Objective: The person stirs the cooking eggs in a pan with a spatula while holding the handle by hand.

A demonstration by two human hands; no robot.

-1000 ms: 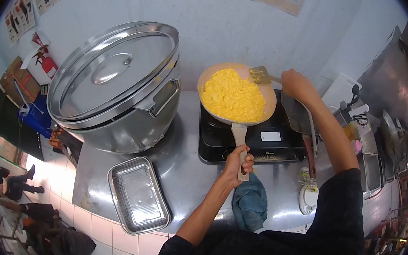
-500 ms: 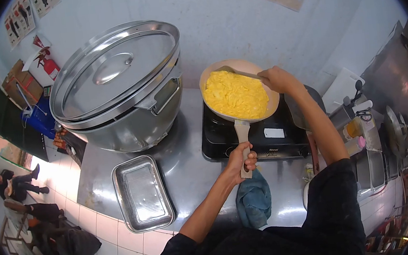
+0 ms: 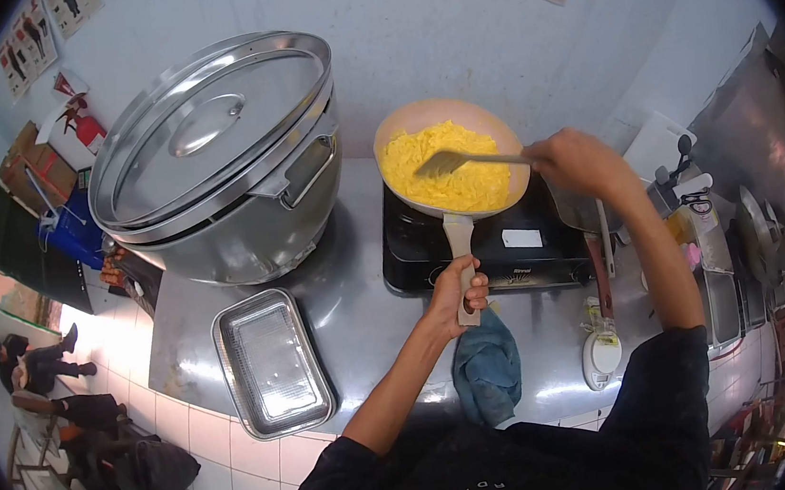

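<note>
Yellow scrambled eggs (image 3: 482, 183) fill much of a light-coloured frying pan (image 3: 389, 123) on a black gas stove (image 3: 413, 262). My left hand (image 3: 455, 296) is wrapped round the pan's beige handle. Above the pan's right rim, my right hand (image 3: 580, 160) grips the handle of a spatula (image 3: 446, 163), whose slotted head lies over the eggs at the middle of the pan. Just below my left hand, a blue cloth (image 3: 485, 369) lies crumpled on the steel table (image 3: 367, 362).
A large lidded metal pot (image 3: 240, 247) stands at the left, with a glass-like rectangular tray (image 3: 276, 362) in front of it. A small white scale (image 3: 602, 357) sits to the right of the cloth. Utensils and metal containers (image 3: 708, 260) line the right side. A seated person (image 3: 36, 359) is far left.
My right hand has moved right and slightly down. The spatula head has shifted from the pan's upper left rim to the middle of the eggs. The eggs look more broken up.
</note>
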